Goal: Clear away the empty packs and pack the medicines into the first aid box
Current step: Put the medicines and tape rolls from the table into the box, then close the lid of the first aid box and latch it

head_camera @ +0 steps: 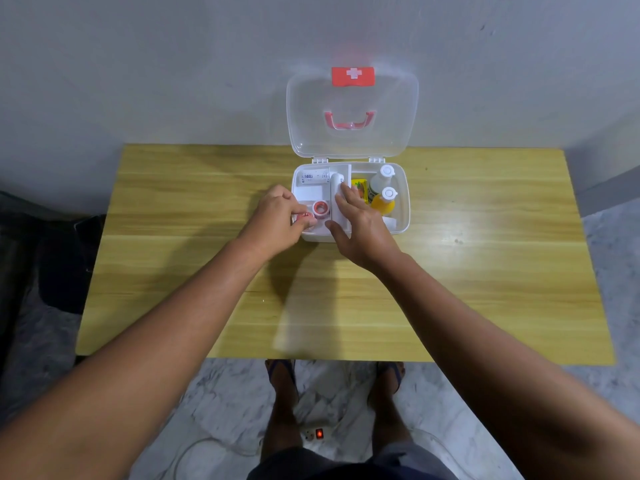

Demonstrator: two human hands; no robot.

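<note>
The white first aid box (pixel 401 216) stands open on the wooden table (pixel 485 271), its clear lid (pixel 353 109) upright against the wall. Inside lie a white inner tray (pixel 313 194) with a white medicine pack (pixel 314 177) and a red tape roll (pixel 320 206). Beside the tray stand two white-capped bottles, one clear (pixel 381 180) and one orange (pixel 384 201), and a yellow pack (pixel 358 185). My left hand (pixel 277 220) pinches a second red tape roll (pixel 302 216) at the tray's front left corner. My right hand (pixel 360 223) rests flat on the tray's handle, fingers spread.
A power strip (pixel 317 434) with a lit red switch lies on the marble floor between my feet. A dark bag (pixel 65 258) sits left of the table. The wall is right behind the box.
</note>
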